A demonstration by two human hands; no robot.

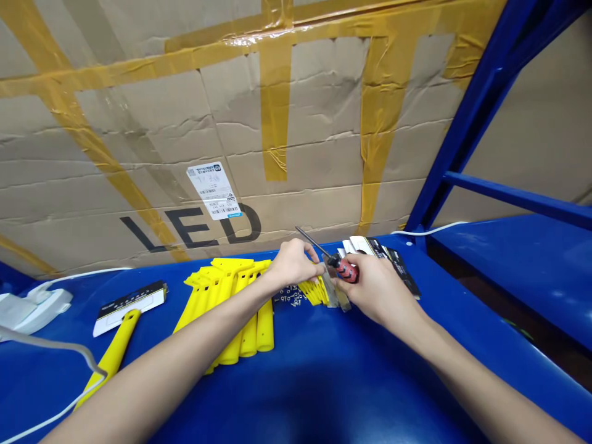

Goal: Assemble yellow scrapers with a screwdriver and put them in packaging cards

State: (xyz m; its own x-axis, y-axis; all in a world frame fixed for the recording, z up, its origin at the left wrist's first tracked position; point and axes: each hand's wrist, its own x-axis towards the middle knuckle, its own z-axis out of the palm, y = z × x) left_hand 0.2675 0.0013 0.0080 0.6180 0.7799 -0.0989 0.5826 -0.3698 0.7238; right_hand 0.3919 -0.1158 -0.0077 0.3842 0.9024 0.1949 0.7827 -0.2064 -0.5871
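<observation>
My right hand (377,287) is wrapped round the red and black handle of a screwdriver (346,270), whose thin dark shaft points up and to the left. Its fingertips reach the flat metal blades (330,290) lying on the blue surface. Just left of them, my left hand (296,265) has its thumb and fingers drawn together at the top of the blades; what they pinch, if anything, is hidden. Small yellow plastic pieces (315,291) and loose screws (294,296) lie below my left hand. Several yellow handles (240,308) are lined up beside them, partly behind my left forearm.
Printed cards (403,271) are stacked beyond my right hand. At left lie another card (129,307), a single yellow handle (111,357), a white power strip (39,308) and a cable. A large taped cardboard box (324,135) stands behind; a blue frame post (462,123) rises at right.
</observation>
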